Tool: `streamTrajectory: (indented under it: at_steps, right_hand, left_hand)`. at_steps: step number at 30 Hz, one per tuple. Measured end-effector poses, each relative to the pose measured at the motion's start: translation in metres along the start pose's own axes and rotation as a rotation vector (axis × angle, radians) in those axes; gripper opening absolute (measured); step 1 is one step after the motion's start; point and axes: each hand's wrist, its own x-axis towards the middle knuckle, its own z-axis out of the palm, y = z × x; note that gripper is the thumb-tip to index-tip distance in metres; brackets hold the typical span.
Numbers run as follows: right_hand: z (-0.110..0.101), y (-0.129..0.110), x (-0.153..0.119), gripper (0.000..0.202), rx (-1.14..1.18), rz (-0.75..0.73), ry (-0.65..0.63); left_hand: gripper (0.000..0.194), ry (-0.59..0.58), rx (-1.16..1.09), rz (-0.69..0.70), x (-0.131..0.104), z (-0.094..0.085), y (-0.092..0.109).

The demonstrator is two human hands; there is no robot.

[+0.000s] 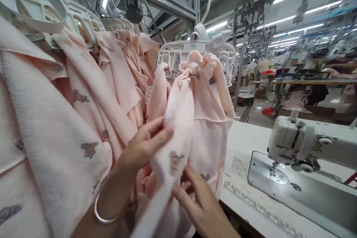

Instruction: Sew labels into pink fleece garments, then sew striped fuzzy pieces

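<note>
A bunch of pale pink fabric pieces (pixel 203 93) with small grey embroidered figures hangs from a white clip hanger (pixel 195 50) on an overhead line. My left hand (pixel 146 143), a silver bangle on its wrist, pinches one long pink piece (pixel 174 137) near its upper part. Lower down, my right hand (pixel 200 202) holds the same piece and the cloth behind it with its fingers closed on the fabric.
More pink garments (pixel 64 126) on hangers fill the left side. A white sewing machine (pixel 301 145) stands on a white table (pixel 245 197) at the right. Another person (pixel 338 68) sits at a far workstation.
</note>
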Motion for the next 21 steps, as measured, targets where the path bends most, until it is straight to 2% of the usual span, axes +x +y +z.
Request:
streamTrajectory:
  at_steps: [2, 3, 6, 8, 10, 12, 14, 16, 19, 21]
  right_hand:
    - [0.013, 0.001, 0.004, 0.027, 0.045, -0.012, 0.041]
    - [0.012, 0.001, 0.002, 0.028, 0.049, -0.006, 0.071]
    - [-0.014, 0.001, -0.012, 0.032, 0.083, 0.03, 0.147]
    - [-0.042, -0.003, -0.022, 0.033, 0.132, 0.045, 0.209]
    - [-0.07, -0.01, -0.028, 0.031, 0.141, 0.03, 0.294]
    - [-0.09, -0.02, -0.029, 0.031, 0.049, 0.007, 0.384]
    - [-0.093, -0.024, -0.026, 0.032, -0.083, -0.007, 0.393]
    - [-0.076, -0.018, -0.019, 0.033, -0.196, 0.032, 0.302]
    - [-0.02, 0.01, -0.004, 0.035, -0.368, 0.16, 0.141]
    - [0.014, 0.03, 0.004, 0.032, -0.443, 0.135, 0.128]
  left_hand:
    - [0.044, -0.093, 0.005, -0.084, -0.009, -0.001, -0.012]
    - [0.045, -0.1, 0.017, -0.124, -0.011, -0.006, -0.02]
    - [0.046, -0.034, 0.133, -0.185, -0.01, -0.033, -0.047]
    - [0.042, 0.09, 0.398, -0.107, -0.002, -0.053, -0.061]
    - [0.039, 0.286, 0.706, 0.002, 0.008, -0.071, -0.068]
    - [0.038, 0.48, 0.948, 0.075, 0.018, -0.086, -0.066]
    - [0.04, 0.562, 1.075, 0.126, 0.022, -0.098, -0.055]
    - [0.039, 0.583, 1.188, 0.238, 0.02, -0.102, -0.037]
    - [0.035, 0.656, 1.235, 0.49, 0.006, -0.096, -0.004]
    - [0.031, 0.76, 1.221, 0.632, -0.004, -0.089, 0.017]
